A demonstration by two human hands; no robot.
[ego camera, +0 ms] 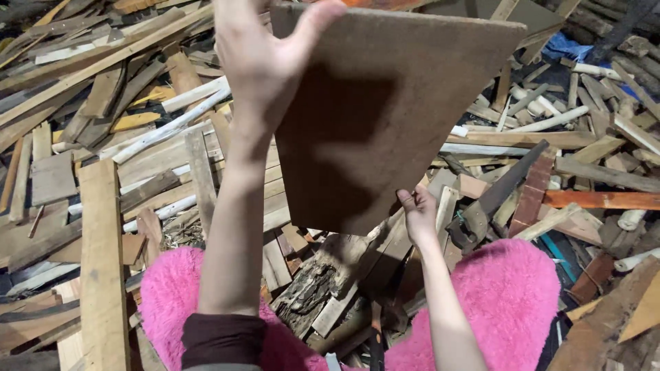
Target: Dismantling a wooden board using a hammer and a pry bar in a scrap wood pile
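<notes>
I hold a flat brown fibreboard panel (405, 103) up in front of me, tilted, over a heap of scrap wood. My left hand (265, 58) grips its upper left edge, thumb over the top of the board. My right hand (418, 213) holds the panel's lower corner from beneath, fingers curled behind it. Both arms reach up out of fluffy pink sleeves (505, 295). The shadow of my left hand falls across the board's face.
All around lies a pile of planks, slats and broken timber (137, 158). A long pale plank (102, 261) stands at the left. A rotted dark beam (320, 282) lies just below the panel. An orange-red board (598, 199) and blue scraps (570, 48) sit at right.
</notes>
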